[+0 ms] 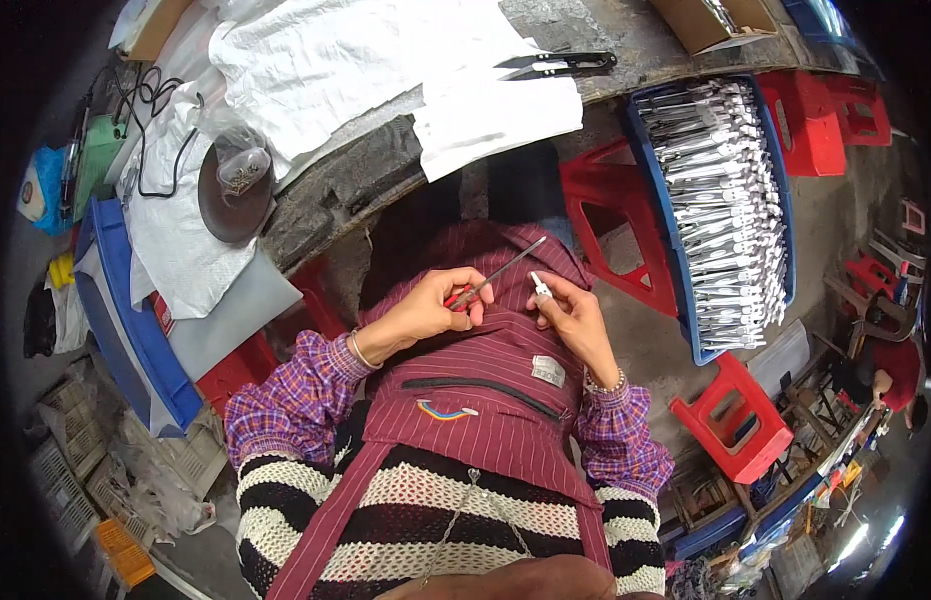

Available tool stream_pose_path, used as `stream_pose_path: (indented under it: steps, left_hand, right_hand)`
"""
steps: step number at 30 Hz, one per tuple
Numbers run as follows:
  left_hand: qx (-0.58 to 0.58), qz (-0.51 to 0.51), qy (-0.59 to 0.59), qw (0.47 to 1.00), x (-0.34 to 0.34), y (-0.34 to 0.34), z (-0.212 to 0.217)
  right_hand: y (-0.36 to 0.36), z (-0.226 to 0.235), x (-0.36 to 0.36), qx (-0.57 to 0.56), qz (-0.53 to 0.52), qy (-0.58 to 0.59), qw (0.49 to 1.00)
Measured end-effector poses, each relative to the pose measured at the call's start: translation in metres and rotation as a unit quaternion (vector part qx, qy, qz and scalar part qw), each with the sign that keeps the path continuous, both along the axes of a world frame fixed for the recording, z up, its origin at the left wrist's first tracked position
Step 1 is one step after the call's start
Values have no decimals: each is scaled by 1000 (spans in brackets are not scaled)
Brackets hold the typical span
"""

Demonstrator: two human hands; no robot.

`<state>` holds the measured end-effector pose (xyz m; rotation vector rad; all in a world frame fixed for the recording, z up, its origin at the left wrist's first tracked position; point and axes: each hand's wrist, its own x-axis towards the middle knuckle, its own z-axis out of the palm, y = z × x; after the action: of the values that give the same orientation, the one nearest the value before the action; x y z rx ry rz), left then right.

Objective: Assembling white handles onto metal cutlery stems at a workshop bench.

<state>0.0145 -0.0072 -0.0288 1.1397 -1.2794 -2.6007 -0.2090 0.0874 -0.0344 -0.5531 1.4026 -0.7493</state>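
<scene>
Below the cluttered surface [386,180], mid-frame, the left hand [426,310] fingers [476,290] pinch a red-handled tool [491,278], while the right hand [576,315] fingers [548,300] grip a small white part [541,288].

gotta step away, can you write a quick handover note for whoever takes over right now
Left hand: grips a red-handled screwdriver, shaft pointing toward the right hand.
Right hand: pinches a small white part at the fingertips, over the lap.
Blue crate at the right holds rows of similar silver-white pieces; scissors lie on the bench.
Done: cannot tell how many are finished.
Left: tool tip not yet on the part.
</scene>
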Motion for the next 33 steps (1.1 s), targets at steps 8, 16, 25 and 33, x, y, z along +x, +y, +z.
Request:
stream_pose_path:
  steps: [8, 16, 25, 33]
  left_hand:
    - [-32, 10, 2, 999, -1, 2, 2]
    - [-247, -59, -64, 965, -1, 7, 29]
    - [-346, -89, -59, 932, 4, 9, 28]
    - [-345, -82, -76, 932, 2, 7, 32]
  right_hand:
    - [1, -6, -1, -21, -5, 7, 1000]
    - [0, -11, -5, -37, -95, 3, 995]
    - [3, -14, -8, -41, -108, 13, 993]
    - [4, -17, -7, -53, -119, 23, 991]
